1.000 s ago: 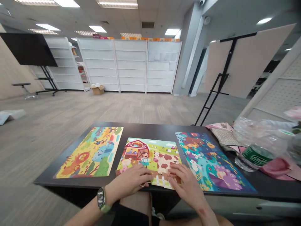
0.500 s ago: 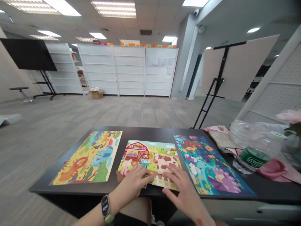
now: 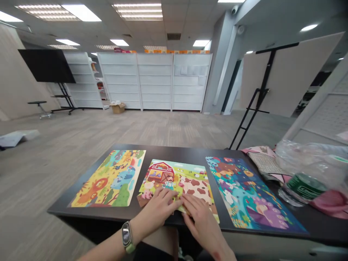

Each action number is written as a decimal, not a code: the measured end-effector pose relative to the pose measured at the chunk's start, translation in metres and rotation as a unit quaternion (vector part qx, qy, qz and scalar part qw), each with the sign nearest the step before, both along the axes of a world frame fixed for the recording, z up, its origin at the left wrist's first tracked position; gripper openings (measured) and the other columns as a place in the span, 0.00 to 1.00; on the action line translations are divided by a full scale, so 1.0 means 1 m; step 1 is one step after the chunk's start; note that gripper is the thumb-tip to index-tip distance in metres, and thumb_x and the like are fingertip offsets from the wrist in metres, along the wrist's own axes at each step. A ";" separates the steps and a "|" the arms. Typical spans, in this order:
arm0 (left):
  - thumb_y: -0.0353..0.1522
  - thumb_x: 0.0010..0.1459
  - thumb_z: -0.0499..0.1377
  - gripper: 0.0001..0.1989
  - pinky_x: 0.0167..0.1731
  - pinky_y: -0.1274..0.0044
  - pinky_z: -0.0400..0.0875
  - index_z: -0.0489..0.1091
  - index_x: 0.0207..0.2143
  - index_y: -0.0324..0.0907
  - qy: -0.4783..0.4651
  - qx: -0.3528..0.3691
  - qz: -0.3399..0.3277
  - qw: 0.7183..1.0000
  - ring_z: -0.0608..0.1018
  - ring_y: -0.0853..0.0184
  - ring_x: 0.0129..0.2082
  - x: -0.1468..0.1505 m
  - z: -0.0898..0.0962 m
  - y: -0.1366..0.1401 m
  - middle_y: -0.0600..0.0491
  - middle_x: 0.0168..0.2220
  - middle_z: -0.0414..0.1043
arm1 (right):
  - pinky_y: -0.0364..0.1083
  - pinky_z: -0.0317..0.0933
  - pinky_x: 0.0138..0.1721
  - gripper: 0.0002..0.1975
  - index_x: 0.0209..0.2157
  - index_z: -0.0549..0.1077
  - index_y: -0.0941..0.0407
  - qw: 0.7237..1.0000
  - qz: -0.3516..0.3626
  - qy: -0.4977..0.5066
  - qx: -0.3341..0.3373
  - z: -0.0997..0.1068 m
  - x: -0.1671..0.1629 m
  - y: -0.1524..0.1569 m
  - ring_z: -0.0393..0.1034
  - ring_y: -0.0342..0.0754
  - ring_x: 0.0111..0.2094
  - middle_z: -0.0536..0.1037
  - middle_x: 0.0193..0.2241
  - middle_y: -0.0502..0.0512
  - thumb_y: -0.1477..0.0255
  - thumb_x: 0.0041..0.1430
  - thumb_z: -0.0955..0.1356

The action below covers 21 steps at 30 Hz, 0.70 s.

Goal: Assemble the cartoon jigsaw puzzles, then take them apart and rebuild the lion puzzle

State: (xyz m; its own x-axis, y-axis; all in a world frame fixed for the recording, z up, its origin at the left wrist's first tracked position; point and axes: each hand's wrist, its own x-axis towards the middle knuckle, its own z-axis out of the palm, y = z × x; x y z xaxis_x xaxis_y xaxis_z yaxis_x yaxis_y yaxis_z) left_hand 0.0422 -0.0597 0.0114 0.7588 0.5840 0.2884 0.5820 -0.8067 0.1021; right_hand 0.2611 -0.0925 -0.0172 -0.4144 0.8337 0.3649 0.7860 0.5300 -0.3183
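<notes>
A farm jigsaw puzzle point(image 3: 159, 176) with a red barn, a farmer and a spotted cow lies at the table's front edge. My left hand point(image 3: 163, 206) rests over its lower middle, fingers stretched forward and thumb pointing right. Flat on the lower right part, below the cow, lies my right hand point(image 3: 199, 214), its fingers close together. The fingertips of both hands nearly meet over the bottom edge and hide part of it. Joints between pieces look uneven near the cow. Whether a loose piece sits under the fingers is hidden.
On the black table point(image 3: 174, 150), a yellow animal puzzle point(image 3: 108, 181) lies left and a dark blue night-animal puzzle point(image 3: 250, 195) right. A green-labelled plastic bottle point(image 3: 303, 188), clear plastic wrapping point(image 3: 296, 156) and pink cloth point(image 3: 331, 204) crowd the right end. An easel point(image 3: 257, 98) stands behind.
My right hand has drawn in leftward, its fingers now together and near my left hand. The puzzle's right side sits slightly askew, its lower right corner now showing. The view has turned a little left.
</notes>
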 end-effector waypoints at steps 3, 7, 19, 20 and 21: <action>0.17 0.58 0.53 0.30 0.50 0.65 0.67 0.61 0.59 0.48 0.018 -0.018 0.020 0.999 0.69 0.57 0.49 0.007 0.009 -0.001 0.48 0.51 0.68 | 0.60 0.63 0.59 0.24 0.60 0.66 0.53 1.000 -0.006 0.017 -0.010 0.000 -0.001 -0.001 0.67 0.58 0.58 0.73 0.58 0.59 0.74 0.62 0.66; 0.17 0.60 0.52 0.27 0.44 0.71 0.69 0.60 0.58 0.49 0.033 -0.049 0.024 0.998 0.70 0.60 0.45 0.012 0.014 0.002 0.50 0.47 0.67 | 0.58 0.63 0.58 0.21 0.58 0.67 0.53 0.999 -0.005 0.028 -0.028 0.002 -0.002 -0.001 0.67 0.57 0.58 0.74 0.56 0.59 0.72 0.63 0.66; 0.28 0.67 0.54 0.11 0.42 0.72 0.71 0.61 0.50 0.44 0.122 -0.054 0.024 0.991 0.73 0.60 0.43 0.009 0.031 0.007 0.50 0.44 0.67 | 0.57 0.62 0.58 0.19 0.57 0.71 0.50 0.995 0.014 0.071 -0.069 0.013 0.002 -0.003 0.66 0.56 0.57 0.75 0.55 0.57 0.66 0.66 0.67; 0.28 0.68 0.54 0.11 0.42 0.72 0.71 0.61 0.51 0.44 0.125 -0.060 0.029 0.990 0.73 0.60 0.43 0.009 0.030 0.005 0.49 0.44 0.67 | 0.57 0.62 0.58 0.18 0.56 0.72 0.50 0.994 0.015 0.076 -0.076 0.014 0.002 -0.004 0.66 0.56 0.57 0.75 0.54 0.57 0.66 0.66 0.67; 0.28 0.68 0.54 0.12 0.42 0.71 0.71 0.61 0.52 0.45 0.126 -0.068 0.035 0.989 0.72 0.60 0.44 0.010 0.029 0.004 0.49 0.45 0.67 | 0.56 0.62 0.58 0.17 0.56 0.73 0.51 0.993 0.015 0.081 -0.081 0.016 0.002 -0.004 0.66 0.56 0.57 0.76 0.54 0.56 0.66 0.66 0.67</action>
State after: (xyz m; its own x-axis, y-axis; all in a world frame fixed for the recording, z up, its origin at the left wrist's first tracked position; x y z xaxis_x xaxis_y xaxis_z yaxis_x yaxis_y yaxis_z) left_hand 0.0519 -0.0559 0.0404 0.7532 0.6577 0.0105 0.6565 -0.7526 0.0510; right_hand 0.2631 -0.0962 -0.0016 -0.3866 0.8754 0.2903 0.7020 0.4835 -0.5229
